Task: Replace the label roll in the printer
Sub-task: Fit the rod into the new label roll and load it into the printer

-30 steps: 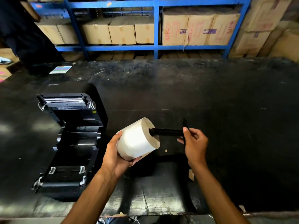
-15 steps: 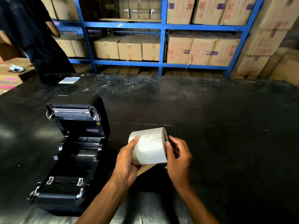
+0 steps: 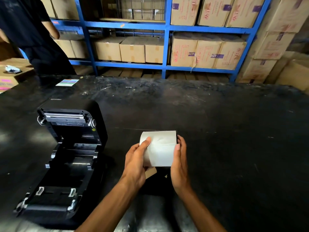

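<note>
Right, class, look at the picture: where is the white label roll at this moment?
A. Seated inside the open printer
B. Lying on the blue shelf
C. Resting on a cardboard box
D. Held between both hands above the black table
D: the label roll is gripped by the left hand and the right hand over the black table, to the right of the open printer, whose bay holds no roll.

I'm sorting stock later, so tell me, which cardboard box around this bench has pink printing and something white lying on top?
The cardboard box with pink print at far left beside the black bench, carrying a white crumpled object; shelf boxes are bare-topped.
</note>
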Motion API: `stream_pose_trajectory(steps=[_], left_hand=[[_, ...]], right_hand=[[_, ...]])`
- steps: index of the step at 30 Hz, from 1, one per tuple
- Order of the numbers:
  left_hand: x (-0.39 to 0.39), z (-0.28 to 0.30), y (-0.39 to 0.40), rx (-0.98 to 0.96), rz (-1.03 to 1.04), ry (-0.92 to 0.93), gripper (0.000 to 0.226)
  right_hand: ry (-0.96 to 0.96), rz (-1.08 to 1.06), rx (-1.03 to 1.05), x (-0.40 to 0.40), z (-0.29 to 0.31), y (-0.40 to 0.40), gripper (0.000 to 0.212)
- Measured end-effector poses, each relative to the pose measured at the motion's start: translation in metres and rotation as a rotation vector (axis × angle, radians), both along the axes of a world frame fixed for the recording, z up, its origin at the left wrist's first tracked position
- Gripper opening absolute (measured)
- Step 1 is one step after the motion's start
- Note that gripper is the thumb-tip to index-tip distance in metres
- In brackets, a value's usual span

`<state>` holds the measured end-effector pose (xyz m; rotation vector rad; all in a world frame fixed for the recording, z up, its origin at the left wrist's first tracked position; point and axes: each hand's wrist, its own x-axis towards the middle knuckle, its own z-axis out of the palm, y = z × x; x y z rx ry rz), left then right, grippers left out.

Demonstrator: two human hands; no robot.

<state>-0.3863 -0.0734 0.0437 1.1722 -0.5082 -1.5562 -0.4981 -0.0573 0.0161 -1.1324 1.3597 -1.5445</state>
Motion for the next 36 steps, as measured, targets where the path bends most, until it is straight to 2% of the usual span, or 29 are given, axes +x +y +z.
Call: stream_pose_trajectory(steps=[4, 6, 9, 12, 13, 15, 17, 19, 21, 24, 27, 30, 32, 33, 36], left_hand=[[-0.004, 0.000, -0.009, -0.022, -0.004, -0.101, 0.044], [-0.003, -0.002, -0.016, -0.026, -0.042, -0.200, 0.045], [0.008, -0.004, -0.029, -0.028, -0.206, -0.305, 0.043], [0.032, -0.013, -0.047, -0.041, -0.313, -0.319, 0.041], [0.041, -0.022, -0.052, -0.053, -0.296, -0.401, 0.034], [0.057, -0.049, -0.062, -0.113, -0.326, -0.814, 0.026], [0.067, -0.077, -0.068, -0.146, -0.530, -1.164, 0.037], [0.074, -0.098, -0.071, -0.175, -0.753, -1.419, 0.047], [0.080, -0.109, -0.078, -0.219, -0.832, -1.593, 0.044], [0.085, -0.117, -0.085, -0.235, -0.782, -1.539, 0.026], [0.087, -0.118, -0.083, -0.235, -0.615, -1.376, 0.029], [0.079, -0.103, -0.074, -0.228, -0.260, -1.037, 0.021], [0.068, -0.086, -0.063, -0.259, -0.129, -0.776, 0.019], [0.062, -0.078, -0.056, -0.296, -0.099, -0.713, 0.020], [0.049, -0.058, -0.033, -0.413, -0.055, -0.695, 0.022]], right_hand=[[0.043, 0.021, 0.110, -0.005, 0.003, -0.007, 0.068], [0.025, 0.025, 0.156, -0.006, 0.003, -0.010, 0.059], [-0.133, 0.035, 0.222, -0.011, 0.006, -0.018, 0.045], [-0.351, 0.047, 0.360, -0.024, 0.010, -0.029, 0.040], [-0.408, 0.048, 0.397, -0.028, 0.009, -0.032, 0.040], [-0.464, 0.044, 0.442, -0.034, 0.005, -0.036, 0.041], [-0.459, 0.040, 0.462, -0.037, 0.001, -0.039, 0.042], [-0.452, 0.029, 0.477, -0.039, -0.002, -0.041, 0.042], [-0.441, 0.022, 0.484, -0.040, -0.005, -0.043, 0.041], [-0.426, 0.037, 0.490, -0.040, -0.009, -0.042, 0.040], [-0.416, 0.052, 0.482, -0.040, -0.012, -0.041, 0.039], [-0.389, 0.076, 0.453, -0.037, -0.013, -0.041, 0.033], [-0.363, 0.093, 0.442, -0.033, -0.013, -0.040, 0.029], [-0.358, 0.099, 0.439, -0.030, -0.012, -0.039, 0.027], [-0.345, 0.100, 0.424, -0.022, -0.009, -0.038, 0.023]])
